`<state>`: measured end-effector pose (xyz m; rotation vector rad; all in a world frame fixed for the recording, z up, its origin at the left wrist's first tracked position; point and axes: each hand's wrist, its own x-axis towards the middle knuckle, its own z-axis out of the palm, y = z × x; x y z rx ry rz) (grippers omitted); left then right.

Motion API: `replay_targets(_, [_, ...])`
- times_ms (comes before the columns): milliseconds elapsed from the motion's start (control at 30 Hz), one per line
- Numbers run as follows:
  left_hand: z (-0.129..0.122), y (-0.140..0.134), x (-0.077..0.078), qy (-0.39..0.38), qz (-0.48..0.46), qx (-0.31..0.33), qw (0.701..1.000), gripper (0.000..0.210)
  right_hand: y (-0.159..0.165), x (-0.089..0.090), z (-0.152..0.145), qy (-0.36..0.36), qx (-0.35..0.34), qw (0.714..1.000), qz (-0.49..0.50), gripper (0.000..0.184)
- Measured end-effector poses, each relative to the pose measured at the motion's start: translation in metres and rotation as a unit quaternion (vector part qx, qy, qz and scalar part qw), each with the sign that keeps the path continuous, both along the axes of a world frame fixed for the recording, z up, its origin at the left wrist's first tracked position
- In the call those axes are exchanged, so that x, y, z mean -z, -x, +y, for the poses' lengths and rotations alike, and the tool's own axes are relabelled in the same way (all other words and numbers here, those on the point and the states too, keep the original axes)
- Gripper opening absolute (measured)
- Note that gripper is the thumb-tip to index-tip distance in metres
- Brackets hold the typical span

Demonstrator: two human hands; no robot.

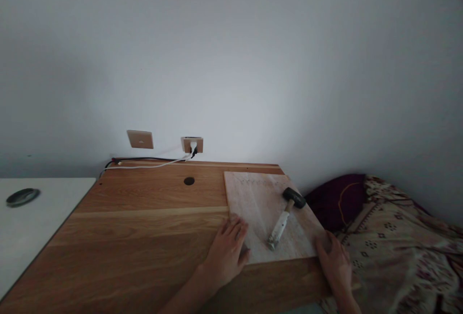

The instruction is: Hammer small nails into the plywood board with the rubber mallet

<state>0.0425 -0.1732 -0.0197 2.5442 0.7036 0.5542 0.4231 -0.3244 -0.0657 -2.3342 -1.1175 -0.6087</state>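
Note:
A pale, thin square board (pixel 249 208) lies flat on the right part of the wooden table. On top of it rests a hammer (pixel 279 229) with a dark, blocky head and a handle coated in worn white, slanting toward me. My left hand (pixel 227 249) lies at the board's left edge, its fingers stretched over the border and the thumb near the front corner. At the front right corner, my right hand (pixel 335 261) touches the board with thumb and fingers apart. Neither hand touches the hammer.
The wooden table (pixel 144 237) meets the wall, where cables run to a socket (pixel 193 145). A cable hole (pixel 189 181) pierces its top. To the left stands a white surface (pixel 43 217) with a dark oval object (pixel 23 197). Patterned bedding (pixel 394 237) lies at right.

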Motion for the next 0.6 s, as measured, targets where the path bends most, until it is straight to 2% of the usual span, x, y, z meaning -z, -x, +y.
replay_targets(67, [-0.002, 0.004, -0.001, -0.013, 0.006, -0.013, 1.000, 0.061, 0.005, -0.003, -0.001, 0.013, 0.009, 1.000, -0.009, 0.070])
replay_targets(200, [-0.005, 0.025, -0.001, -0.047, 0.022, -0.038, 0.998, 0.059, 0.027, -0.012, 0.002, 0.020, -0.053, 0.998, -0.034, 0.064])
replay_targets(367, [-0.001, 0.075, 0.006, -0.097, 0.038, -0.133, 0.986, 0.050, 0.076, -0.018, 0.004, 0.035, -0.094, 0.994, -0.049, 0.050])
replay_targets(467, [0.001, 0.109, 0.006, -0.139, 0.034, -0.192, 0.971, 0.045, 0.105, -0.017, 0.004, 0.058, -0.152, 0.986, -0.045, 0.043])
replay_targets(600, [-0.001, 0.145, 0.001, -0.189, 0.049, -0.250, 0.948, 0.041, 0.136, -0.018, 0.011, 0.048, -0.183, 0.982, -0.019, 0.047])
